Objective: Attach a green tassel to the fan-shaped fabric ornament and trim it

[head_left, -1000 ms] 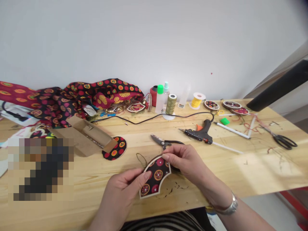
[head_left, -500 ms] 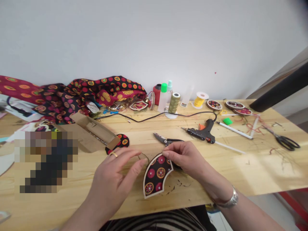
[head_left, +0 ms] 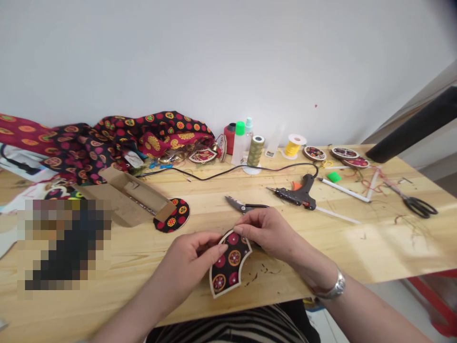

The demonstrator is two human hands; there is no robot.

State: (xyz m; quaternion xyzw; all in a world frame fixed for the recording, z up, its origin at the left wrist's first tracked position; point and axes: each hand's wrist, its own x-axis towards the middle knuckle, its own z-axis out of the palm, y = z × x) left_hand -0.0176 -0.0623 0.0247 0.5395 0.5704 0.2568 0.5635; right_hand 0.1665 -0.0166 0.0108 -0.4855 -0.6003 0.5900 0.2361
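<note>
On table [head_left: 357, 247] | left hand [head_left: 191, 264], right hand [head_left: 267, 231] pinch one fabric piece [head_left: 230, 264] | two scissors [head_left: 243, 206] [head_left: 416, 206], one glue gun [head_left: 298, 195]

This is looking like a craft workshop, where a wooden table [head_left: 374, 247] is sitting against a bare white wall [head_left: 228, 57] and carrying a glue gun [head_left: 298, 195], thread spools [head_left: 255, 150], scissors [head_left: 416, 206], glue bottles [head_left: 238, 143] and heaped patterned fabric [head_left: 107, 143].
</note>
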